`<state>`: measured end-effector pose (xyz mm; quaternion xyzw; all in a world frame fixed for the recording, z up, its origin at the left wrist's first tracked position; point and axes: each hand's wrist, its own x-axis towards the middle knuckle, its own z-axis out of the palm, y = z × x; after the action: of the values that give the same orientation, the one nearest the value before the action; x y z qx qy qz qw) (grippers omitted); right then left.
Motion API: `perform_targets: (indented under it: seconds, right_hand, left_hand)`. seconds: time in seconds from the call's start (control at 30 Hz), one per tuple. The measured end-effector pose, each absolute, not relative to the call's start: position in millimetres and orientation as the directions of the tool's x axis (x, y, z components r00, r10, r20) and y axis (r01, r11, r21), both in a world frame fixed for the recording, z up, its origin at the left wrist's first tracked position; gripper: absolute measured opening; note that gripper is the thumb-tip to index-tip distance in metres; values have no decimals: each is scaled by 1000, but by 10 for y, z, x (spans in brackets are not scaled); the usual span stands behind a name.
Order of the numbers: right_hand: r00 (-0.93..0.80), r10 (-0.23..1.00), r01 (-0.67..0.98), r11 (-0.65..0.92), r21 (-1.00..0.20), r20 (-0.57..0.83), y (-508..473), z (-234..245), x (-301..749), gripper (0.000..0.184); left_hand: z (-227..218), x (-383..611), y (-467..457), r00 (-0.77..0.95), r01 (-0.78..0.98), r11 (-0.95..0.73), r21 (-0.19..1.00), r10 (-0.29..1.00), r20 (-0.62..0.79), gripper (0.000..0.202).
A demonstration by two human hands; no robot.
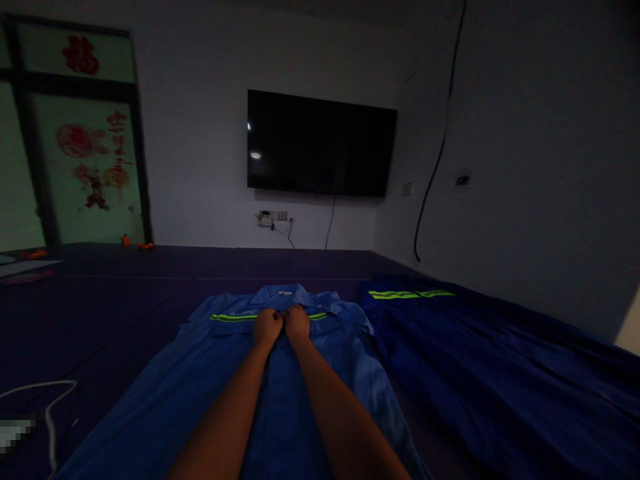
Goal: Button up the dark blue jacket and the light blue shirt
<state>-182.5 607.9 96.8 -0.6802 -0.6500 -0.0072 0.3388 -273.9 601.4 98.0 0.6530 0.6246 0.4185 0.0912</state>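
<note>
A blue work shirt (210, 380) with a yellow-green reflective stripe across its chest lies spread out in front of me, collar pointing away. My left hand (269, 327) and my right hand (297, 323) meet at the front placket, just below the collar. Both have their fingers closed on the shirt's front edge, close together. The fingertips are mostly hidden behind the backs of the hands, so whether a button is between them cannot be made out.
To the right lies a darker blue garment (450, 353) with a similar stripe. A white cable (51, 420) curls at the lower left. Small orange objects (145, 246) sit by the door. A television (320, 143) hangs on the far wall, and a black cable (434, 173) dangles right.
</note>
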Motion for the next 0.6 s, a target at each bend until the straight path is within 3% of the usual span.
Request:
perform_targets:
  seconds: [0.33, 0.47, 0.6]
  right_hand:
    - [159, 839, 758, 235, -608, 521, 6195, 886, -1657, 34]
    - [16, 851, 740, 343, -579, 525, 6060, 881, -1655, 54]
    - [-111, 877, 786, 366, -498, 468, 5784, 921, -1650, 59]
  left_hand:
    - [933, -2815, 6083, -128, 589, -336, 735, 859, 496, 49]
    - [936, -2848, 6001, -49, 573, -382, 725, 867, 496, 47]
    - [935, -2884, 5820, 16, 603, -392, 694, 876, 481, 42]
